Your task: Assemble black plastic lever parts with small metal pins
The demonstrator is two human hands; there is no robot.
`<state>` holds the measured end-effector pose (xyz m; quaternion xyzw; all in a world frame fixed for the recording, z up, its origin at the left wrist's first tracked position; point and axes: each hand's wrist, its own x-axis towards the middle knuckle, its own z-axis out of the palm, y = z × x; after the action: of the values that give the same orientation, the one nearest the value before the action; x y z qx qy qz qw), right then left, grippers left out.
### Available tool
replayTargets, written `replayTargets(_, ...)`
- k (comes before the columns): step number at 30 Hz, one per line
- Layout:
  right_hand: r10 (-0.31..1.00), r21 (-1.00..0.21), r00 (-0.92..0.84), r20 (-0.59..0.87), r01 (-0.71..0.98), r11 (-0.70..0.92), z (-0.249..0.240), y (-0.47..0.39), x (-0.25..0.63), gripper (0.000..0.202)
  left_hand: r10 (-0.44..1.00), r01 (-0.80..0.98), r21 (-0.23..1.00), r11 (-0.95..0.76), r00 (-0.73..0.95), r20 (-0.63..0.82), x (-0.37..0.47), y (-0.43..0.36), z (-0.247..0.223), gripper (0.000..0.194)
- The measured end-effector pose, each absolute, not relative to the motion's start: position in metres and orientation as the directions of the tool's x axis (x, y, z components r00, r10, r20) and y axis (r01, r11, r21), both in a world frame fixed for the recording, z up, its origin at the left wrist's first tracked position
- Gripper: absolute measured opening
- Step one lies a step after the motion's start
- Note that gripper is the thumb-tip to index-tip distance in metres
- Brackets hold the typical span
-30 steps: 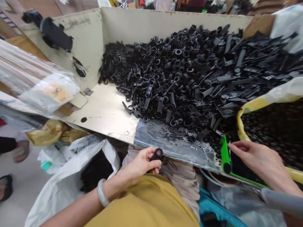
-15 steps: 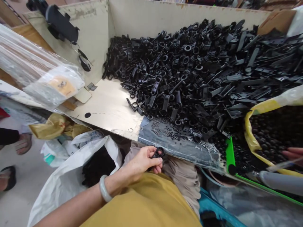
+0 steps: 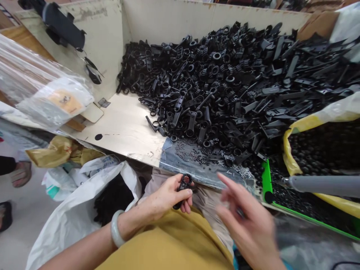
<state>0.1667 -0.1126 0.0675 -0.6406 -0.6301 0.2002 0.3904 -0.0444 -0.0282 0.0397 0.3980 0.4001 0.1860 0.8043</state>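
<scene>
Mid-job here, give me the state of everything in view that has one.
Left hand: closed on black part
Black part: held, ring end up
Right hand: blurred, fingers apart; can't tell if holding anything
Parts pile: loose, heaped
Pins: loose, scattered
Yellow-edged bag: open, dark beads inside
White bag: open, dark contents
Gray rod: in neither hand

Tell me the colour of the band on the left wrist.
The bracelet is a pale, greyish green, best seen in the head camera's view.
</scene>
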Motion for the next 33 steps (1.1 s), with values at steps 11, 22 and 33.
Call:
replayTargets(11,0.926,-0.804,-0.244,0.289,0.463,0.373,0.022,-0.065,0.128,0.034,0.508,0.109,0.766,0.633,0.688,-0.518,-0.055,-0.028,0.039,0.014)
replayTargets(22,0.939,-0.840,-0.302,0.163,0.456,0.293,0.030,-0.066,0.134,0.031,0.428,0.131,0.756,0.642,0.757,-0.494,-0.056,-0.024,0.041,0.015)
replayTargets(33,0.972,-0.874,-0.209,0.107,0.447,0.192,0.032,-0.075,0.136,0.033,0.420,0.140,0.744,0.654,0.750,-0.510,-0.062,-0.023,0.041,0.030)
